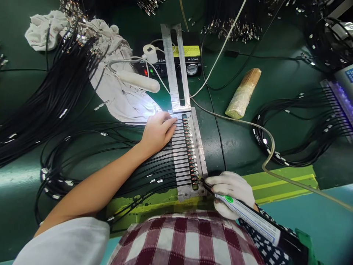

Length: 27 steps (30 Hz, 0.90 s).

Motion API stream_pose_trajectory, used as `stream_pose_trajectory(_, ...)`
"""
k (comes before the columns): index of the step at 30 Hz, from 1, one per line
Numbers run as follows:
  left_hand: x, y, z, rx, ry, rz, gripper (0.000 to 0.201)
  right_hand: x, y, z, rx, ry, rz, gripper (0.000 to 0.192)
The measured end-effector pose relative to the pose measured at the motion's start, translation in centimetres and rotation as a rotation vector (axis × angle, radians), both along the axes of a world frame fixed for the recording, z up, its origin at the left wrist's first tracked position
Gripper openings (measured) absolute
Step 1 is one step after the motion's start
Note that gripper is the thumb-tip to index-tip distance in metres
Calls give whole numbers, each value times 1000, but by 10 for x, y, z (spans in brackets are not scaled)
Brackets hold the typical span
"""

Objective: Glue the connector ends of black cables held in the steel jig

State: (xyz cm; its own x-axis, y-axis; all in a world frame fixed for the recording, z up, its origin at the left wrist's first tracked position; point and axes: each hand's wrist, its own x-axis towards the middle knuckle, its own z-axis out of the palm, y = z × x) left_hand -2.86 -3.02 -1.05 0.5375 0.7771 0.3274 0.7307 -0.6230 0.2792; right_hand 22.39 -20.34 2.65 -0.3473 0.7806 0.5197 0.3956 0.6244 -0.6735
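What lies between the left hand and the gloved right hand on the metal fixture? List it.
In the head view, between the left hand and right hand lies the metal fixture: slotted black cables and a row of red-tipped connectors.

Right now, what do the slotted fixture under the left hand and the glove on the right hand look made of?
Slotted fixture: seemingly bare metal, silvery grey with bright glare near the left hand. Glove on the right hand: probably white knit fabric, matte, soft and creased; exact fibre unclear.

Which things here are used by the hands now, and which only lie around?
In use:
left hand pressing on metal fixture
black cables lying in the fixture
right hand, gloved, holding dispensing syringe

Lying about:
white cloth
wrapped roll
cable coil
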Motion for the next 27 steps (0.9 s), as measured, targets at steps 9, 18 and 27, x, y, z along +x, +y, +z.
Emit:
stream_pose_trajectory(9,1,0,1,-6,-13,5,30,-2,3,1,3,-18,-27,16)
stream_pose_trajectory(18,1,0,2,25,-1,-7,30,-1,2,-1,-2,4,-30,14)
stream_pose_trajectory(27,1,0,1,2,-14,1,29,0,0,-3,3,24,-8,15)
